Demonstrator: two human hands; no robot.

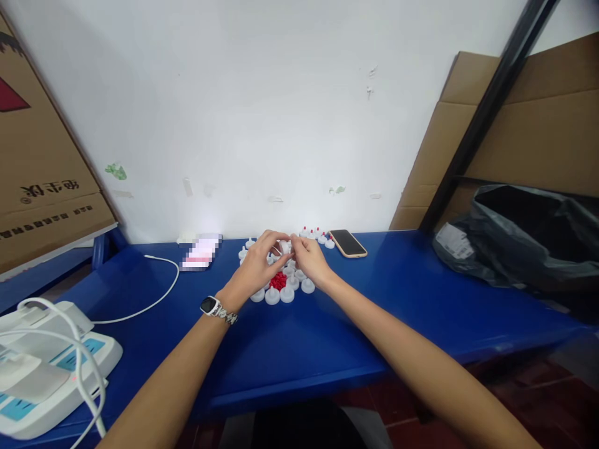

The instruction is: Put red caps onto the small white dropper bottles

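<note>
Blue worktop [327, 337]: both hands, left [256, 267] and right [309, 259], pinch one white cap [285, 247] between them, above the cap pile [281, 288].

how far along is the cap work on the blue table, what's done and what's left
Looks partly done. A few white caps with red tips stand by the phone, apparently finished. The left hand and right hand pinch one small white cap together. Left: plain white caps and a pile of red pieces under the hands.
</note>
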